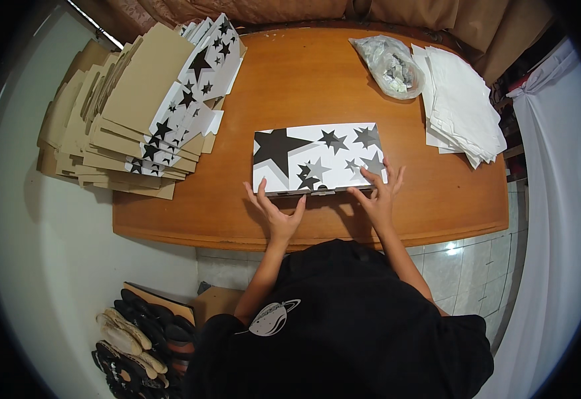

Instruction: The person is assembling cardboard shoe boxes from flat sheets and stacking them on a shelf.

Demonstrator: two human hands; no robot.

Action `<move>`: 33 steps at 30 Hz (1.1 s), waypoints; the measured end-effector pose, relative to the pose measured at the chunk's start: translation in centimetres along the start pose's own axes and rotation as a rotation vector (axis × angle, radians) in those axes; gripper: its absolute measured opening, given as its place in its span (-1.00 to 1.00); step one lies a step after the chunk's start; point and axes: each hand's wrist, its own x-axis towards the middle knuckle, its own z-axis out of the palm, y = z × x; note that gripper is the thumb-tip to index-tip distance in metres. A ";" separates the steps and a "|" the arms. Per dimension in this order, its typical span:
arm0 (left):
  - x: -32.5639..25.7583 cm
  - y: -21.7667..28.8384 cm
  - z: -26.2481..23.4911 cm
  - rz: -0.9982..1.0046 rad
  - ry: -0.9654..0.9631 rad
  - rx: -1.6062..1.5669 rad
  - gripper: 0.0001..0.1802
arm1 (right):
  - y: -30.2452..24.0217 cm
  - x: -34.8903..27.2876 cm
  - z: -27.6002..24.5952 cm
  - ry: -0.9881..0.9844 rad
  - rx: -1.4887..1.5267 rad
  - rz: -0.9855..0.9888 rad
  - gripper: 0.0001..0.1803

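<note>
Hands rest on our white box with black and grey stars (317, 158), in the middle of the wooden table (437, 199). Our left hand (276, 211) and right hand (378, 193) touch its near edge, fingers spread open, gripping nothing.

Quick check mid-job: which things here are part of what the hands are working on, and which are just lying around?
In hand:
left hand and right hand, both at the near edge of the star-printed box

Lying about:
stack of flat box blanks
clear plastic bag
pile of white paper sheets
shoes on the floor
</note>
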 end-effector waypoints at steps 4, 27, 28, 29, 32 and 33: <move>0.1 -0.5 -0.7 0.090 0.064 0.196 -0.37 | -0.8 -0.4 -0.2 0.048 -0.058 0.112 -0.53; 1.3 -2.3 -1.0 0.333 -0.029 0.363 -0.80 | -0.9 -0.9 -0.2 0.062 -0.250 0.024 -0.53; 1.4 -2.0 -1.1 0.353 -0.036 0.389 -0.78 | -0.9 -0.9 -0.2 0.073 -0.256 -0.010 -0.54; 1.5 -1.6 -1.0 0.354 -0.036 0.389 -0.78 | -0.9 -0.9 -0.1 0.085 -0.262 -0.044 -0.55; 1.5 -0.4 -0.6 0.591 -0.141 0.325 -0.71 | -2.4 -0.5 0.1 0.016 -0.242 -0.233 -0.60; 1.4 -0.4 -0.3 0.590 -0.145 0.322 -0.71 | -2.5 -0.3 0.5 0.014 -0.244 -0.230 -0.60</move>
